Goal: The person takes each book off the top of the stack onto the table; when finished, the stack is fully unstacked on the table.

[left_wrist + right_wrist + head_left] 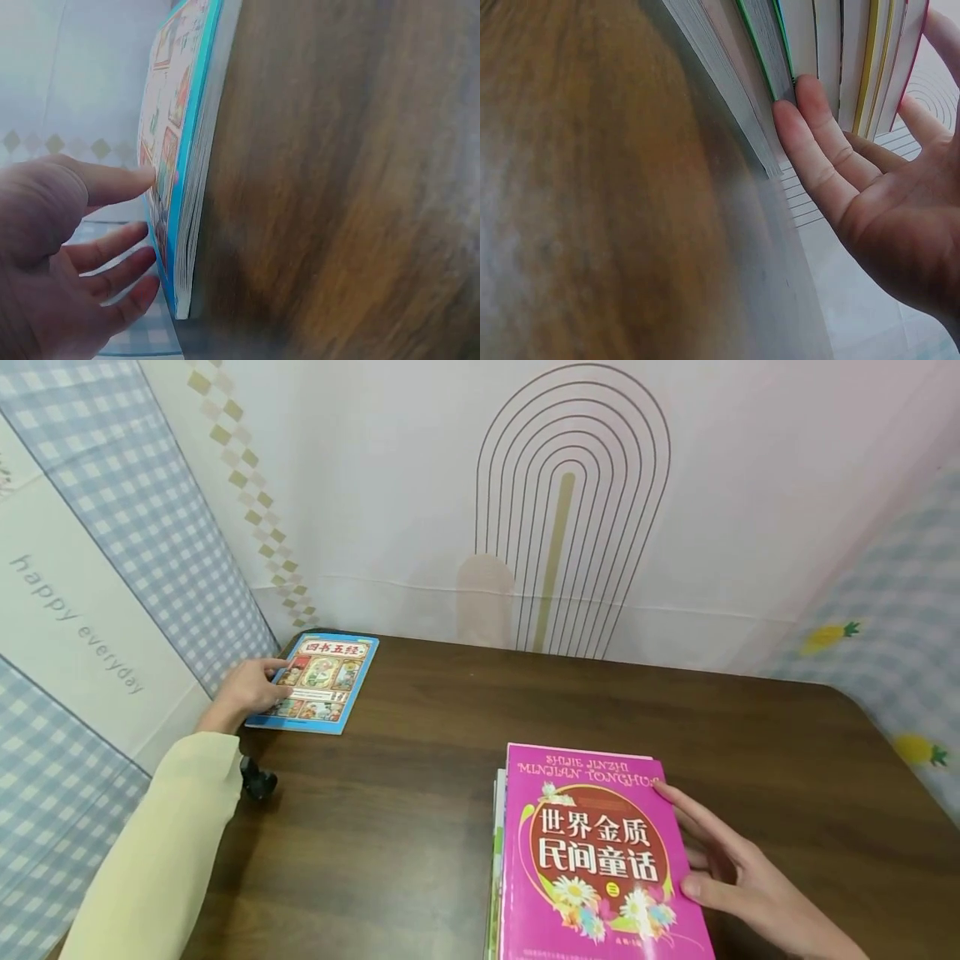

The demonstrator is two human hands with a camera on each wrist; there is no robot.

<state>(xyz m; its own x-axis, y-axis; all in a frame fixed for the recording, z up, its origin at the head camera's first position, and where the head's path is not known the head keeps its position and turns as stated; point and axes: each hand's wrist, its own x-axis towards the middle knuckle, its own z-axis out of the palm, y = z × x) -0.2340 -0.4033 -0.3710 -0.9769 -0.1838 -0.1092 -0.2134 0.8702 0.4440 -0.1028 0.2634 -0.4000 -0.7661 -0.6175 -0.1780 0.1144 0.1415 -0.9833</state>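
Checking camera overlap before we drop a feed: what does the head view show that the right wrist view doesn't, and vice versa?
Head only: the left hand touching the blue-bordered book, the small black object by the left sleeve, and the pink front cover.

Right wrist only: the row of page edges on the stack's side, with two fingertips against it.

Both: the right hand at the book stack, the brown table and the line-patterned backdrop.

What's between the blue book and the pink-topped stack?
Only bare brown tabletop lies between the blue book and the stack, as the head view shows.
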